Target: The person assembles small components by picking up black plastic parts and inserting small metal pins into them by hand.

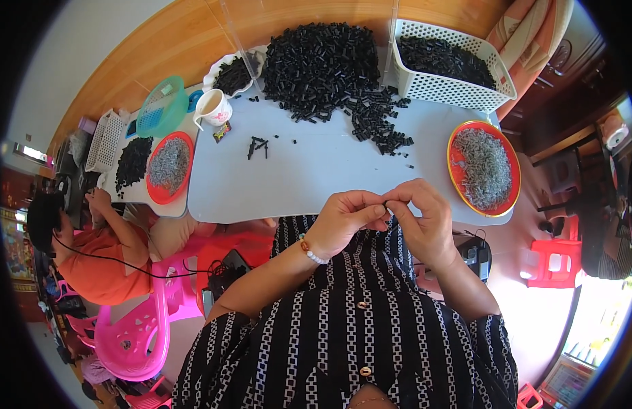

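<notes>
My left hand (350, 221) and my right hand (425, 218) meet in front of my chest, just off the table's near edge. Both are closed in a pinch on one small black piece (386, 204), mostly covered by the fingertips. A large heap of short black plastic pieces (323, 61) lies at the back of the grey table (261, 184), spilling forward to the right. Several longer black pieces (259, 146) lie apart on the left. To the right, an orange-red plate with a yellow rim (459, 184) carries a mound of small silvery pieces (485, 167).
A white perforated basket (452, 94) of black pieces stands at back right. A patterned mug (214, 109), a small packet (222, 132) and a white scalloped dish (210, 80) are at back left. A person in orange (108, 262) works at the left table, near a red plate (167, 198).
</notes>
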A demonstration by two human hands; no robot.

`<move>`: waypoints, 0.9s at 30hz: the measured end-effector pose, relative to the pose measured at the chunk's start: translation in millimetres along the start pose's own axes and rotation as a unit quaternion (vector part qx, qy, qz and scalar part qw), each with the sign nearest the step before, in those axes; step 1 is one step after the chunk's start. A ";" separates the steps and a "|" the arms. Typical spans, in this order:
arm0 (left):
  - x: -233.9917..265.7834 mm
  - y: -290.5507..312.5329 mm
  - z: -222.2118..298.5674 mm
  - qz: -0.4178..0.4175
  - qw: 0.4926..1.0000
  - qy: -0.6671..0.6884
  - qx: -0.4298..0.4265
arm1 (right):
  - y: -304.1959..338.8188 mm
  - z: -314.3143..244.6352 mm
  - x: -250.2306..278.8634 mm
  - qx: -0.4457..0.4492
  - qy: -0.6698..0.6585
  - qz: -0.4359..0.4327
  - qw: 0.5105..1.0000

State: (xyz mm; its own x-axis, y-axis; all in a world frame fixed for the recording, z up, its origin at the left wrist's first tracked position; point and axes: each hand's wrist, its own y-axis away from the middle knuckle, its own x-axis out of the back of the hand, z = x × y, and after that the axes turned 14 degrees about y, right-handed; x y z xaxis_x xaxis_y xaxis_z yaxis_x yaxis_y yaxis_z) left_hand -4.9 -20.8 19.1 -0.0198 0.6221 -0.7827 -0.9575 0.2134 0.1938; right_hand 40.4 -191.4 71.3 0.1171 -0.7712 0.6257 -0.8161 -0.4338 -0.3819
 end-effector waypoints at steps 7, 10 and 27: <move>-0.5 1.9 0.9 0.008 1.000 -0.019 0.016 | -3.2 -2.4 2.0 -0.130 -0.111 -0.067 0.983; -4.7 -0.1 -1.5 0.014 0.997 -0.074 -0.033 | 0.0 -5.2 -2.4 -0.054 0.032 -0.021 0.998; -5.5 1.7 2.0 -0.001 1.000 -0.005 0.019 | 1.4 2.2 -4.1 -0.083 -0.064 0.012 0.994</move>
State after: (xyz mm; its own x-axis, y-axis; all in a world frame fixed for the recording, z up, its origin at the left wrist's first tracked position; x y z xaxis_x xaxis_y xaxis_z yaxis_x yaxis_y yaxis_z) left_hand -5.8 -22.3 25.0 -0.0155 0.6290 -0.7772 -0.9460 0.2425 0.2151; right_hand 40.0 -189.8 66.7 0.1584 -0.8377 0.5226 -0.9003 -0.3399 -0.2720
